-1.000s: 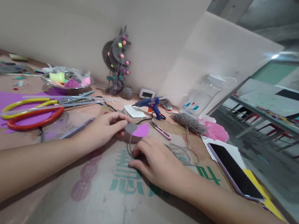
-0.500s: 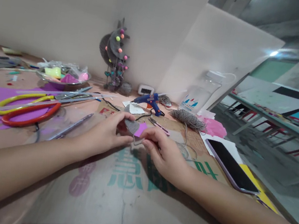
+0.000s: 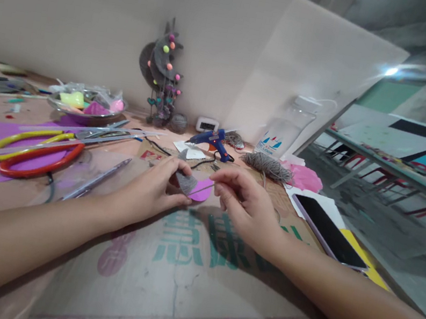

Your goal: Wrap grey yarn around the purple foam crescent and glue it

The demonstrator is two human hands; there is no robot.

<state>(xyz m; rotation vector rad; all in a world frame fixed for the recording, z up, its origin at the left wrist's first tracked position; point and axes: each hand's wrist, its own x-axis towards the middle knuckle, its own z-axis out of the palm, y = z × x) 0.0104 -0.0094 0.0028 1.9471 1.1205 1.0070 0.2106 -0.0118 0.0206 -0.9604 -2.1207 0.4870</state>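
My left hand (image 3: 158, 180) is closed on a small purple piece (image 3: 202, 191), flat and rounded, partly wrapped with grey yarn (image 3: 185, 182). A strand of the yarn runs taut from it to my right hand (image 3: 244, 203), whose thumb and forefinger pinch it. Both hands are just above the printed cardboard (image 3: 176, 284). Behind them lies a blue glue gun (image 3: 211, 142) beside a white scrap of paper (image 3: 190, 150). Farther right rests a skein of grey yarn (image 3: 268, 167).
Scissors with yellow and red handles (image 3: 40, 152) and a pen (image 3: 97, 179) lie left on purple sheets. Behind are a bowl of coloured pieces (image 3: 85, 116), a moon-shaped hanging ornament (image 3: 164, 59) and a small white clock (image 3: 207, 125). A bottle (image 3: 285, 131) and phone (image 3: 329, 231) are on the right.
My right hand has moved right, away from the left, drawing the yarn strand straight. More of the purple piece shows. The left hand still holds it.
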